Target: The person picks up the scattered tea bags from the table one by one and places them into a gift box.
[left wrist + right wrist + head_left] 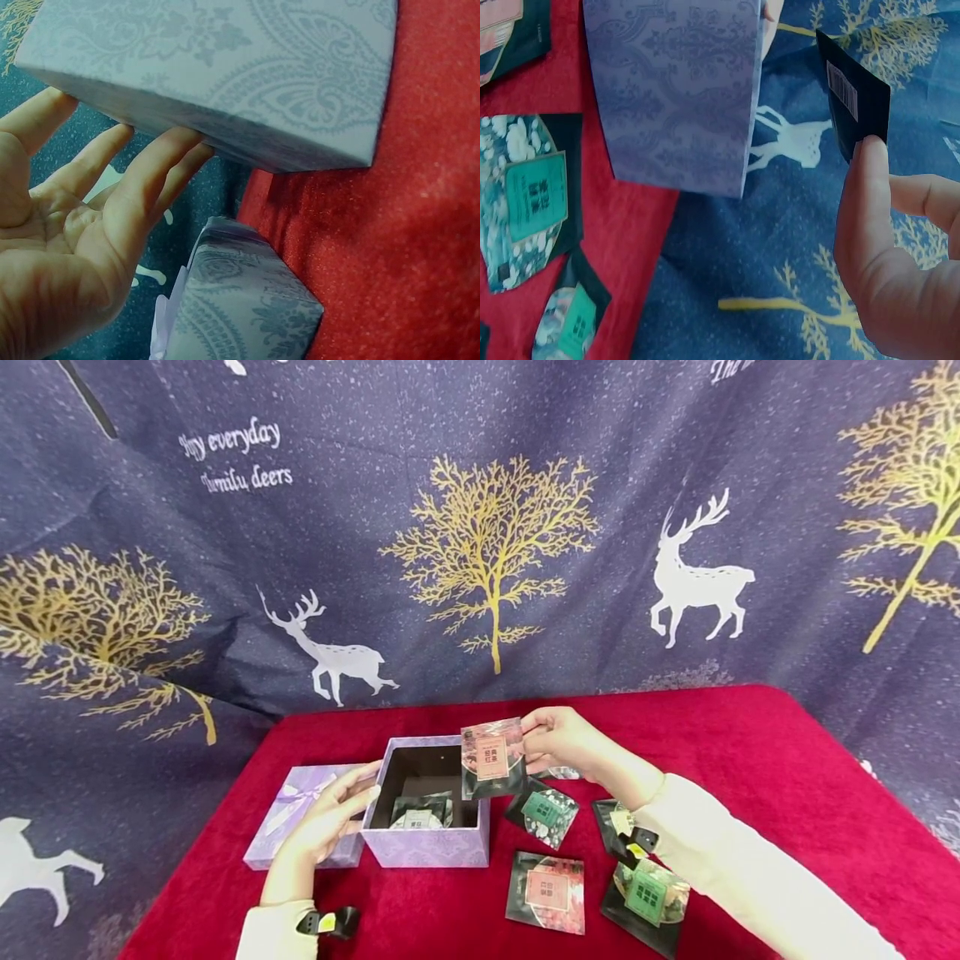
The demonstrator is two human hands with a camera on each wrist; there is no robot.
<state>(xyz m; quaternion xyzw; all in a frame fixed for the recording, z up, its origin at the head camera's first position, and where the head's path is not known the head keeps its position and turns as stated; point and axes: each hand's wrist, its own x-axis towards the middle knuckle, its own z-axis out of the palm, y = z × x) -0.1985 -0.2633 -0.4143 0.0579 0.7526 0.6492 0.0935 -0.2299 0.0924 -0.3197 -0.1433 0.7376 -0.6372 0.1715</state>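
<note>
Lower centre of frame: right hand (566, 745) has fingers clamped on pink-black sachet (492, 760), near right rim of purple box (427, 849). Left hand (330, 818) touches box's left side, fingers apart. Ribboned lid (272, 831) lower left, more sachets (546, 893) lower right.

Sachet (492, 777) glossy; box (427, 848) matt paper; tablecloth (427, 910) plush.

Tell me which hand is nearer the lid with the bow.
Left. The left hand touches the open box's left side, next to the lid; the right hand is beyond the box's right side, pinching a packet.
</note>
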